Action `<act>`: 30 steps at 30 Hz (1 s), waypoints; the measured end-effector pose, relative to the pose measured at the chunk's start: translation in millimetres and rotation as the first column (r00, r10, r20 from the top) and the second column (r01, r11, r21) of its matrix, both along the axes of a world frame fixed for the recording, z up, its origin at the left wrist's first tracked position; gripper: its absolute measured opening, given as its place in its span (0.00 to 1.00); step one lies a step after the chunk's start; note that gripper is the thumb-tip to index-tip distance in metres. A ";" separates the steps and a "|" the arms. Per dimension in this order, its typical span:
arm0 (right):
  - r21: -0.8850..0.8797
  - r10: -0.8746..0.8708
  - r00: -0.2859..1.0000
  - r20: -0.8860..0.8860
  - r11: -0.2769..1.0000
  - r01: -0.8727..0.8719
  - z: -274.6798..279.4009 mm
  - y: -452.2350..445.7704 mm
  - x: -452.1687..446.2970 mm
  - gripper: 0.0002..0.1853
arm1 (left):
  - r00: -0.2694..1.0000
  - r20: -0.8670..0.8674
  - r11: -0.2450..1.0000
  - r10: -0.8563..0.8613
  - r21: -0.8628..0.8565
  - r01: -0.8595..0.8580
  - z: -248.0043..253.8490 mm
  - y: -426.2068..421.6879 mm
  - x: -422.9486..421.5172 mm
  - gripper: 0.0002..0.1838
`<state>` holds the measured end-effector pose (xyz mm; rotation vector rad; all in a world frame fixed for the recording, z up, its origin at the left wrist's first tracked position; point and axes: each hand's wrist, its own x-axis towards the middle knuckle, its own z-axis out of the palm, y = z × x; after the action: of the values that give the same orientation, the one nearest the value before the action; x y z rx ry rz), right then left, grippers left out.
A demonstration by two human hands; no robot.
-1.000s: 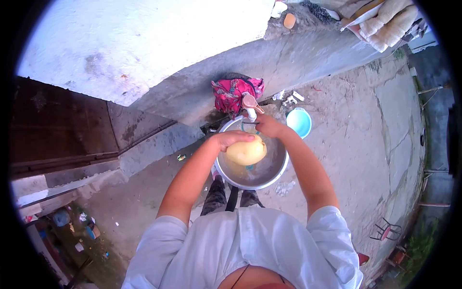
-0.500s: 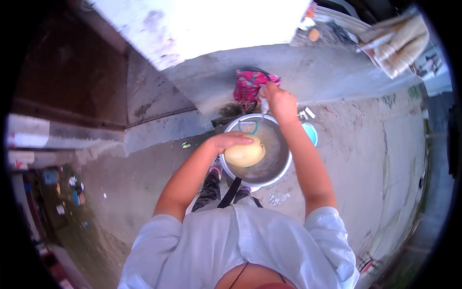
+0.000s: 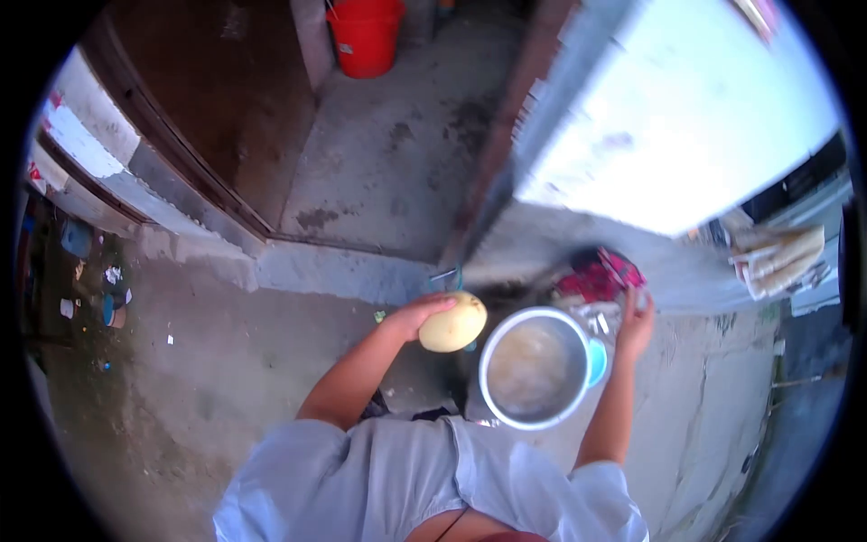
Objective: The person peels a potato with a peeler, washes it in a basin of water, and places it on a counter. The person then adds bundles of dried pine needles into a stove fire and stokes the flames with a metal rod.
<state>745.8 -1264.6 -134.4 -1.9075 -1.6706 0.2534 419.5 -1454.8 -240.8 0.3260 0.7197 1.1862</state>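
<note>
My left hand (image 3: 423,316) grips a pale yellow, rounded fruit or vegetable (image 3: 453,323), held left of a metal basin (image 3: 488,379) of cloudy water. Beyond its top edge shows a teal-handled tool, probably a peeler (image 3: 444,275); whether my fingers hold it is hidden. Raised to the right of the basin, my right hand (image 3: 637,327) has its fingers apart, beside a pink patterned cloth or bag (image 3: 603,276). No object shows in that hand. The tap is not clearly visible.
A light blue bowl (image 3: 597,361) sits just right of the basin, partly behind it. A doorway with a raised sill (image 3: 343,274) lies ahead, and a red bucket (image 3: 366,38) stands inside. The white wall (image 3: 686,117) is at the upper right.
The view has swung left toward the doorway. The yellow item has left its place over the basin and is now beside it. My right hand has come away from the tap.
</note>
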 end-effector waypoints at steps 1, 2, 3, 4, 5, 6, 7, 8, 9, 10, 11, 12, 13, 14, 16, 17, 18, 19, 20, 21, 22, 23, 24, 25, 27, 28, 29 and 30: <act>0.397 -0.059 0.995 0.082 0.918 0.022 -51.9 -1.2 15.1 0.24 | 0.997 -0.008 0.994 0.083 0.067 -0.082 -9.1 -12.4 -35.7 0.21; 0.468 -0.135 0.983 0.126 0.882 0.061 -69.0 -21.9 -2.6 0.22 | 0.985 0.102 0.989 0.137 0.040 -0.141 -12.4 -29.7 -75.9 0.22; 0.534 -0.209 0.963 0.170 0.841 0.088 -81.4 -41.7 -20.1 0.20 | 0.957 0.217 0.980 0.193 0.000 -0.198 -15.9 -51.2 -112.5 0.23; 0.280 -0.130 0.991 0.038 0.953 0.114 -106.5 -58.3 -41.8 0.17 | 0.928 0.268 0.965 0.260 -0.035 -0.260 -22.8 -71.2 -151.3 0.25; 0.045 0.021 0.980 -0.198 0.999 -0.012 -115.6 -81.7 -84.4 0.16 | 0.896 0.227 0.924 0.381 -0.056 -0.379 -21.4 -91.2 -187.6 0.26; -0.174 0.013 0.931 -0.364 0.981 -0.082 -140.9 -96.7 -127.1 0.14 | 0.853 0.113 0.860 0.509 -0.038 -0.509 -8.4 -109.3 -219.8 0.28; -0.270 0.202 0.895 -0.398 0.906 -0.325 -136.2 -114.7 -186.5 0.18 | 0.753 0.108 0.758 0.649 -0.007 -0.652 -4.5 -123.9 -248.3 0.28; -0.011 0.507 0.819 -0.269 0.848 -0.529 -147.9 -127.9 -250.8 0.13 | 0.659 0.116 0.667 0.743 -0.054 -0.743 11.1 -135.4 -274.4 0.28; -0.173 0.511 0.717 -0.475 0.745 -0.645 -133.9 -136.9 -303.3 0.07 | 0.609 0.130 0.617 0.783 -0.027 -0.787 30.5 -140.6 -293.3 0.28; 0.032 0.713 0.444 -0.543 0.546 -0.837 -109.0 -142.3 -359.5 0.12 | 0.558 0.152 0.565 0.816 -0.005 -0.825 42.4 -141.3 -309.3 0.28; -0.010 0.566 0.308 -0.765 0.467 -0.884 -113.9 -145.7 -407.3 0.21 | 0.565 0.157 0.573 0.810 -0.006 -0.819 42.5 -138.6 -323.5 0.28; -0.047 0.509 0.203 -0.836 0.302 -0.952 -80.2 -145.3 -452.5 0.23 | 0.593 0.178 0.593 0.786 0.057 -0.803 40.9 -133.3 -336.5 0.28; -0.201 0.309 0.264 -0.914 0.221 -0.954 -54.8 -145.8 -492.7 0.19 | 0.622 0.195 0.611 0.758 0.122 -0.783 40.5 -125.6 -348.2 0.29; -0.288 0.216 0.297 -0.930 0.076 -0.955 -36.2 -144.1 -532.1 0.18 | 0.636 0.200 0.623 0.746 0.130 -0.772 42.0 -112.6 -352.7 0.29; -0.297 0.225 0.294 -0.929 0.023 -0.955 -31.4 -113.5 -591.1 0.17 | 0.592 0.068 0.592 0.803 0.028 -0.806 47.3 -56.5 -367.6 0.29; -0.241 0.322 0.255 -0.912 0.084 -0.967 -43.1 -100.5 -605.4 0.16 | 0.618 0.023 0.617 0.786 0.053 -0.785 46.5 -39.2 -377.9 0.29; -0.228 0.319 0.259 -0.912 0.130 -0.965 -56.1 -87.3 -619.5 0.16 | 0.682 0.077 0.676 0.727 0.088 -0.731 59.7 -20.4 -386.2 0.29; -0.195 0.423 0.271 -0.865 0.215 -0.957 -61.6 -72.6 -634.3 0.14 | 0.695 0.045 0.691 0.717 0.081 -0.718 54.8 0.6 -400.8 0.30; -0.191 0.480 0.288 -0.829 0.241 -0.952 -65.0 -48.7 -647.3 0.13 | 0.703 0.014 0.700 0.711 0.078 -0.710 51.1 22.1 -418.0 0.31; -0.186 0.533 0.307 -0.789 0.268 -0.945 -60.8 -25.5 -660.4 0.12 | 0.722 0.016 0.718 0.691 0.089 -0.690 56.4 44.3 -432.1 0.31; -0.225 0.541 0.323 -0.777 0.240 -0.944 -46.2 -2.3 -669.8 0.11 | 0.742 0.019 0.740 0.670 0.067 -0.669 66.9 64.5 -444.3 0.32; -0.283 0.429 0.325 -0.843 0.161 -0.946 -42.3 25.7 -684.3 0.11 | 0.757 0.029 0.755 0.653 0.061 -0.653 78.8 94.6 -460.6 0.33; -0.300 0.389 0.315 -0.866 0.100 -0.949 -25.9 52.8 -694.8 0.10 | 0.772 0.042 0.770 0.635 0.056 -0.636 83.4 116.8 -477.3 0.33; -0.281 0.348 0.300 -0.888 0.104 -0.954 -29.5 84.0 -707.1 0.10 | 0.759 0.084 0.756 0.646 0.063 -0.651 91.8 138.1 -491.7 0.33; -0.193 0.173 0.234 -0.957 0.225 -0.955 -28.5 157.1 -720.3 0.11 | 0.745 0.140 0.737 0.652 0.114 -0.667 109.6 176.1 -525.2 0.32; -0.143 0.047 0.169 -0.985 0.336 -0.931 -22.4 194.0 -712.4 0.11 | 0.739 0.163 0.723 0.654 0.152 -0.674 115.3 191.4 -539.3 0.31; -0.178 -0.094 0.152 -0.984 0.432 -0.884 -30.9 232.1 -697.9 0.12 | 0.668 0.157 0.644 0.728 0.179 -0.744 134.6 206.6 -545.6 0.30; -0.224 -0.229 0.119 -0.966 0.515 -0.827 -42.4 267.9 -678.4 0.12 | 0.505 0.113 0.506 0.856 0.028 -0.862 158.6 222.9 -549.4 0.31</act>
<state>67.4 -996.7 -176.7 -0.9668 -0.9266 2.3021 -130.0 -1231.9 -82.2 -0.0665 0.7778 2.1973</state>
